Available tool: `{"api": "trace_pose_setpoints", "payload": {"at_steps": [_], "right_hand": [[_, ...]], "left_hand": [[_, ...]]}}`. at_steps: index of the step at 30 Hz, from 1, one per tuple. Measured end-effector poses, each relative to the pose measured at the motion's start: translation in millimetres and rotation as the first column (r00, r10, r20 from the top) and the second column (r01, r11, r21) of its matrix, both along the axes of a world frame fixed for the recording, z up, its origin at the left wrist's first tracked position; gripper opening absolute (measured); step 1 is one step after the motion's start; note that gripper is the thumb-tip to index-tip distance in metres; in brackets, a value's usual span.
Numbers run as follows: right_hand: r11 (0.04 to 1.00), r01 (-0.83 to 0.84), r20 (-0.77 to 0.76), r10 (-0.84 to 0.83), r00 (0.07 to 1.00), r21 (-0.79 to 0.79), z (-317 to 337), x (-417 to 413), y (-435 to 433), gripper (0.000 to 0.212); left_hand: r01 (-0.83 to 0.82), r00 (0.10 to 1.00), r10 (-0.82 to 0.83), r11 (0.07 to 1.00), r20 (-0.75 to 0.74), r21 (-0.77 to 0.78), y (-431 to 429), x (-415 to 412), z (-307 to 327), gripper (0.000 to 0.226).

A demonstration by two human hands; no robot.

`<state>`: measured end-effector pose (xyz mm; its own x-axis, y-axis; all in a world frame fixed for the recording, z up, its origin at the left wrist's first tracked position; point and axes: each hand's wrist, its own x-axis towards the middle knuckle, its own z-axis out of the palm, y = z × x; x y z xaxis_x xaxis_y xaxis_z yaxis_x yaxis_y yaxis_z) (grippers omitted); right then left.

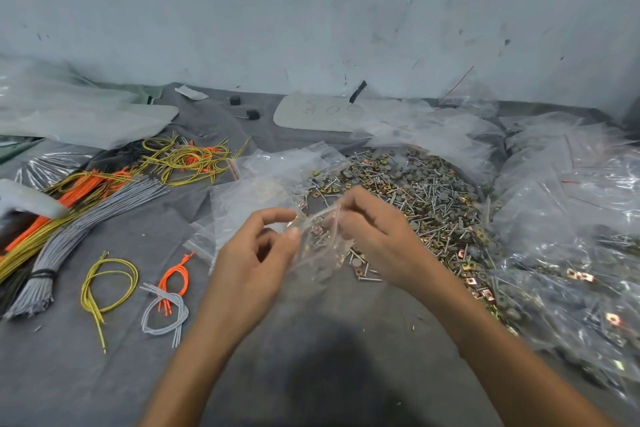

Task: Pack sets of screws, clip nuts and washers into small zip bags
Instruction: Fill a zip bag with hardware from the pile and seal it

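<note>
**Small zip bag held between both grips over the middle of the table**

We see the left grip point(256, 253) curled around the left side of a small clear zip bag point(322, 243), thumb and fingers pinching the plastic. The right grip point(374, 236) pinches the bag's upper right edge, beside its red zip line. The bag hangs just above the grey table point(311, 357), about midway between its left and right edges. Through the plastic we make out copper-coloured clip nuts and some screws. The picture is too blurred there to count them.

Just behind and to the right of the bag lies a wide loose pile point(415, 191) of screws, clip nuts and round grey washers, touching the table. A stack of empty zip bags point(263, 184) lies left of that pile, behind the left grip. Filled bags point(571, 253) are heaped along the right edge.

Toward the left edge lie a tied bundle of grey wires point(86, 218), a yellow-green wire loop point(107, 284) and a few short orange wires point(175, 276). A scuffed pale wall point(311, 10) stands along the far edge.
</note>
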<state>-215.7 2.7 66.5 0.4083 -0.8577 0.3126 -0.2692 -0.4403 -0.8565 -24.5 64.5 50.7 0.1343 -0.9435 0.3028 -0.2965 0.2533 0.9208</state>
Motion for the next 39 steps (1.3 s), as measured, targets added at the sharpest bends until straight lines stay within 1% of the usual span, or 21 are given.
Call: {"api": "trace_pose_setpoints", "payload": {"at_steps": [2, 3, 4, 6, 8, 10, 12, 16, 20, 23, 24, 26, 27, 28, 29, 32, 36, 39], "right_hand": [[1.000, 0.014, 0.142, -0.016, 0.990, 0.018, 15, 1, 6, 0.014], [0.999, 0.013, 0.200, -0.020, 0.980, 0.038, 21, 0, 9, 0.015], [0.998, 0.006, 0.248, -0.021, 0.969, 0.059, 26, -2, 11, 0.016], [0.996, -0.008, 0.312, -0.020, 0.950, 0.089, 32, -10, 15, 0.020], [0.994, -0.022, 0.340, -0.016, 0.940, 0.108, 35, -19, 19, 0.018], [0.990, -0.028, 0.355, -0.023, 0.935, 0.139, 35, -26, 23, 0.016], [0.985, -0.018, 0.383, -0.051, 0.922, 0.174, 35, -32, 26, 0.015], [0.980, 0.001, 0.400, -0.083, 0.913, 0.201, 35, -45, 34, 0.018], [0.985, 0.067, 0.270, -0.109, 0.957, 0.161, 37, -61, 40, 0.017], [0.984, 0.174, 0.148, -0.176, 0.973, 0.025, 48, -67, 44, 0.021], [0.983, 0.178, 0.072, -0.174, 0.982, -0.045, 54, -67, 45, 0.024], [0.967, 0.124, -0.162, -0.161, 0.974, -0.221, 65, -60, 50, 0.031], [0.951, 0.075, -0.260, -0.158, 0.953, -0.301, 69, -54, 51, 0.030], [0.931, 0.034, -0.316, -0.158, 0.935, -0.364, 71, -48, 53, 0.026], [0.914, 0.014, -0.331, -0.161, 0.930, -0.406, 71, -44, 54, 0.019], [0.891, 0.040, -0.289, -0.188, 0.939, -0.452, 70, -37, 57, 0.005], [0.884, 0.056, -0.246, -0.189, 0.951, -0.465, 69, -36, 62, 0.004], [0.872, 0.055, -0.285, -0.217, 0.934, -0.486, 67, -34, 63, 0.009]], "left_hand": [[0.069, 0.997, -0.068, 0.997, -0.045, 0.018, 10, 1, 12, 0.030], [0.091, 0.995, -0.091, 0.996, -0.048, 0.012, 15, -1, 16, 0.030], [0.094, 0.994, -0.094, 0.996, -0.053, -0.011, 19, -4, 18, 0.026], [0.032, 0.993, -0.040, 0.997, -0.107, -0.072, 20, -11, 18, 0.016], [-0.016, 0.981, -0.002, 0.996, -0.193, -0.092, 18, -16, 21, 0.013], [0.004, 0.970, -0.030, 0.994, -0.243, -0.107, 16, -20, 28, 0.015], [0.035, 0.973, -0.062, 0.992, -0.224, -0.122, 16, -25, 33, 0.015], [0.019, 0.976, -0.052, 0.988, -0.211, -0.156, 15, -36, 38, 0.014], [0.008, 0.979, -0.052, 0.976, -0.197, -0.215, 14, -43, 43, 0.012], [0.024, 0.985, -0.062, 0.974, -0.161, -0.224, 11, -47, 44, 0.013], [0.034, 0.988, -0.067, 0.974, -0.139, -0.224, 10, -49, 43, 0.014], [0.054, 0.991, -0.079, 0.972, -0.105, -0.228, 11, -53, 41, 0.014], [0.062, 0.992, -0.085, 0.971, -0.092, -0.233, 11, -54, 40, 0.014], [0.067, 0.993, -0.089, 0.969, -0.082, -0.238, 12, -54, 40, 0.013], [0.070, 0.993, -0.092, 0.967, -0.077, -0.243, 13, -54, 39, 0.013], [0.082, 0.992, -0.103, 0.964, -0.072, -0.254, 16, -52, 38, 0.014], [0.108, 0.989, -0.129, 0.964, -0.072, -0.242, 19, -48, 35, 0.013], [0.158, 0.983, -0.176, 0.961, -0.058, -0.226, 21, -47, 33, 0.014]]}}
